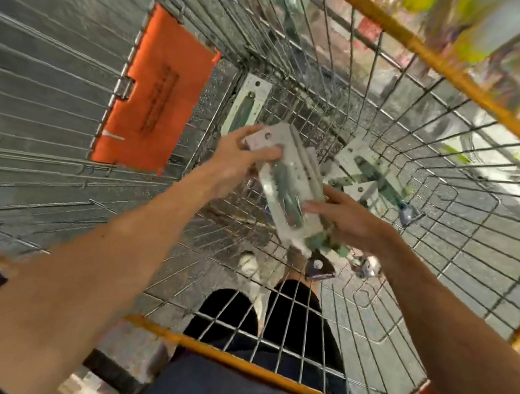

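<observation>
Rim of the cart [226, 358] runs across the lower middle of the frame, with the person's dark shorts [266, 320] seen through the wire just above it. Both forearms reach over the rim into the basket.

Left hand [236, 162] grips the upper end of a stack of carded packs [291, 181], thumb across the face. Right hand [346, 220] clasps the lower end, fingers curled round the edge. The stack sits at centre frame, tilted, held above the wire floor and touching no wall.

Progress, judged: partway. Several packs are in hand, while loose packs [370, 177] lie on the floor to the right of centre and a single pack [247, 109] leans in the far-left corner. Loading or unloading — cannot tell.

Room: open air above the stack, so straight up looks free. Wire sides close in left and right. The orange flap [156, 88] lies against the left wall. The far rim [442, 68] crosses the upper right, blurred shelf goods [483, 27] beyond it.
</observation>
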Motion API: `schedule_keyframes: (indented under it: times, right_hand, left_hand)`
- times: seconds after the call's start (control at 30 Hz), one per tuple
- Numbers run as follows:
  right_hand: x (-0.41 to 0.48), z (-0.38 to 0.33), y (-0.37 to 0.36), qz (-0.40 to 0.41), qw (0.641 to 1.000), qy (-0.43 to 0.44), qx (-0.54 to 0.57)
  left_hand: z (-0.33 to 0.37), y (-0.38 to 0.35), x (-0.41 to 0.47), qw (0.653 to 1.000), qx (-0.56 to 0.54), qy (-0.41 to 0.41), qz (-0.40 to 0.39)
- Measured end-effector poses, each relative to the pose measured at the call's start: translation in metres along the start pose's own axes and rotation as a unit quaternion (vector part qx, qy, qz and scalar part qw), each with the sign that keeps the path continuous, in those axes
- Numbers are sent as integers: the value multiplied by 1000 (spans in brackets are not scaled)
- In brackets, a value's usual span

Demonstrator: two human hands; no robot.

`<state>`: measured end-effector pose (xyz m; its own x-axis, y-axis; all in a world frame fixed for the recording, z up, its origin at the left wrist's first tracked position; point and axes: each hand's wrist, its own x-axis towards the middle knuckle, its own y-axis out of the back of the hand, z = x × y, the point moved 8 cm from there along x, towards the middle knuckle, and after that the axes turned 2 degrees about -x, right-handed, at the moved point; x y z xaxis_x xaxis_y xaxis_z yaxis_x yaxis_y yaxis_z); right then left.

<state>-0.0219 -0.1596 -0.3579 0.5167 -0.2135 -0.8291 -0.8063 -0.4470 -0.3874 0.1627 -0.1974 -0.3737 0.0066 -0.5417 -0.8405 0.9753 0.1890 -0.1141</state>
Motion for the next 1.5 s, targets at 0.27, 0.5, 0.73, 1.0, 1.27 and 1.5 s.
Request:
schedule_keyframes:
  times: [0.27,0.5,0.73,1.0,1.27,1.5]
  right_hand:
    - [-49,-47,-62,16,996,91,-10]
    - [-117,-76,-146,132,966,209,-74]
    - [-177,-84,-251,181,925,330,-56]
    - [-279,-47,-295,249,870,425,-27]
    - [-423,23,-256,361,790,495,34]
    - [-544,154,-170,520,686,495,121]
  left_hand:
    - [37,-8,-84,994,-94,-49,24]
    - [65,30,-196,984,-15,-176,20]
    - [93,92,-314,958,-11,-285,-23]
    - [102,65,-414,917,91,-368,-122]
    - [78,-91,-485,827,231,-419,-294]
    - [-2,-263,-531,749,303,-448,-384]
